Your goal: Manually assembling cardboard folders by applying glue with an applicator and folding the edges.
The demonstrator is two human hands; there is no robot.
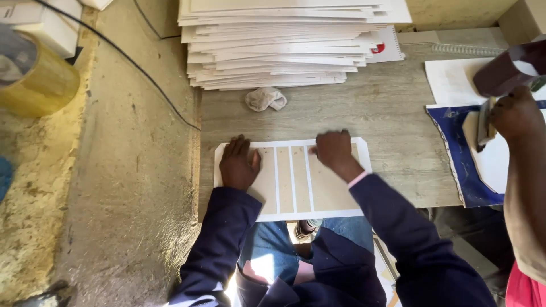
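Both hands are down flat at the near edge of the worktop (pixel 364 108). The left hand (pixel 239 165) lies spread, fingers apart, pressing on the left end of the white sheet (pixel 296 179). The right hand (pixel 334 150) sits knuckles up on the sheet's upper right part, fingers curled under, gripping nothing that shows. The sheet is a white rectangle with tan board pieces on it: two wide panels outside, two narrow strips side by side in the middle, white gaps between them and a white border all round. Its near edge overhangs the worktop's front edge, above the person's knees.

At the far edge stands a tall stack of white boards (pixel 278 45), and a crumpled rag (pixel 265 99) lies just in front of it. Over at the right edge, another person's hand (pixel 515 113) holds a brush (pixel 485 122) on a white piece over blue cover material (pixel 455 153). Off the worktop, far left, rests a roll of yellowish tape (pixel 37 74).
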